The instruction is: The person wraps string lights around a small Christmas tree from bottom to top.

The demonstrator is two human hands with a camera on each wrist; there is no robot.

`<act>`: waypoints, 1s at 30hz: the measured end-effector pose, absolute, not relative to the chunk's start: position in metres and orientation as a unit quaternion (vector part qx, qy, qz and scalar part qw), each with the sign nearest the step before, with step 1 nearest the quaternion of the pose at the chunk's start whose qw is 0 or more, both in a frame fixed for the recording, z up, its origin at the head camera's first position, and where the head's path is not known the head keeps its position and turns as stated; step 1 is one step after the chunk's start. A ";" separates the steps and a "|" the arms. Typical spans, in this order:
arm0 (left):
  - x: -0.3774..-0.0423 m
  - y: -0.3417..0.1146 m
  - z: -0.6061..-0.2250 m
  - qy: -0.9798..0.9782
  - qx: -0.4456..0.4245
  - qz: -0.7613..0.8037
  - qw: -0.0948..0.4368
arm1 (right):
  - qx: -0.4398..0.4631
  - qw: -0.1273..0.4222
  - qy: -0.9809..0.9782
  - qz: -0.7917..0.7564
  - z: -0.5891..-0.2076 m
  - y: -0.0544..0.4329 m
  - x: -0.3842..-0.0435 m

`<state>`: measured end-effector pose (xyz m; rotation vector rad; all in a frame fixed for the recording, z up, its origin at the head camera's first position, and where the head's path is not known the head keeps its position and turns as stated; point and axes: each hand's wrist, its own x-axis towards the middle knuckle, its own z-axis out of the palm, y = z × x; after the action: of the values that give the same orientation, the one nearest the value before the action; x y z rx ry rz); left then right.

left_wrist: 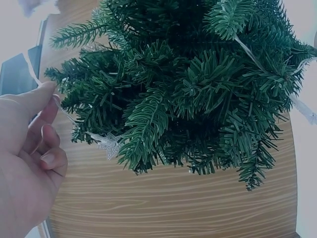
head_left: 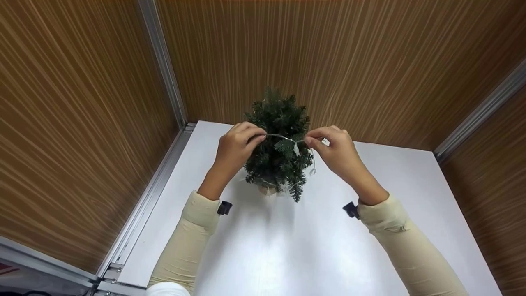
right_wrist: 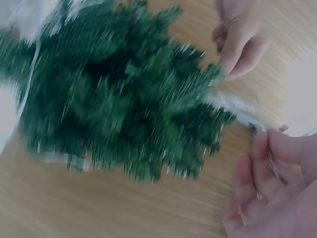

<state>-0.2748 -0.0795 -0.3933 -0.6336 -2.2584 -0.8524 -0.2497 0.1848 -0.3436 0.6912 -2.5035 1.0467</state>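
Note:
A small artificial Christmas tree [head_left: 276, 160] stands on the white table near the back wall. In front of its upper part, a thin clear string of lights [head_left: 280, 136] is stretched between both hands. My left hand [head_left: 238, 144] pinches the string with thumb and forefinger at the tree's left side. On the right side, my right hand [head_left: 336, 150] pinches the string between thumb and fingertips. A pale star-shaped piece [left_wrist: 108, 145] hangs on the string against the branches in the left wrist view. The right wrist view is blurred, with wire [right_wrist: 271, 161] crossing the fingers.
Brown wood-patterned panels [head_left: 296, 61] wall the white table [head_left: 263, 255] at the back and both sides. Metal rails [head_left: 164, 70] run along the corners. A loose end of the string [head_left: 313, 169] dangles at the tree's right. Dark mounts [head_left: 224, 207] sit at the wrists.

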 end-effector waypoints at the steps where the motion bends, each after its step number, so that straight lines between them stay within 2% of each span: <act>1: -0.275 -0.079 -0.393 -0.858 -0.240 -0.324 0.318 | 0.255 0.173 -0.888 0.341 -0.344 0.187 -0.252; 6: -0.274 -0.078 -0.393 -0.858 -0.238 -0.329 0.315 | 0.283 0.193 -0.905 0.252 -0.346 0.199 -0.260; 15: -0.272 -0.072 -0.390 -0.859 -0.237 -0.308 0.335 | 0.242 0.234 -0.895 0.292 -0.337 0.202 -0.290; 20: -0.273 -0.068 -0.392 -0.860 -0.242 -0.300 0.335 | 0.220 0.214 -0.892 0.332 -0.341 0.197 -0.310; 30: -0.275 -0.061 -0.394 -0.857 -0.248 -0.286 0.349 | 0.170 0.135 -0.891 0.398 -0.361 0.194 -0.339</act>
<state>-0.2752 -0.0608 -0.3936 -0.6416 -2.2217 -0.7412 -0.3395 0.1935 -0.3611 0.4929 -2.5825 1.1516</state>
